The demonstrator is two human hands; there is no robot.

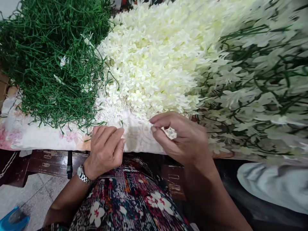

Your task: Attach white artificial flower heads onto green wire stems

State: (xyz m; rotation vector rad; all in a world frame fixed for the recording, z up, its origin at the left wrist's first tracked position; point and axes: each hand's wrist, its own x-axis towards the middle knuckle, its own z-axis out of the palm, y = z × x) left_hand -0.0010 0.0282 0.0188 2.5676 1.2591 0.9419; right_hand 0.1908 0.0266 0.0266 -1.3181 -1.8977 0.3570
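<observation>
My left hand point(106, 146), wearing a metal wristwatch, is closed at the near edge of the cloth-covered surface. A small green stem tip point(121, 123) shows just above its fingertips; the rest of that stem is hidden by the fingers. To the right, my right hand point(181, 136) is closed in a pinch, with white artificial flowers point(170, 132) tucked against the fingers. Beyond both hands spreads a large heap of loose white artificial flowers point(154, 64). Thin white pieces point(109, 107) lie between that heap and my left hand.
A dense pile of green artificial stems point(57, 64) fills the left side, with a few white blossoms on it. At the right are assembled white flowers on green stems point(250, 93). A pale floral cloth point(48, 136) covers the surface. Something blue point(16, 219) is at lower left.
</observation>
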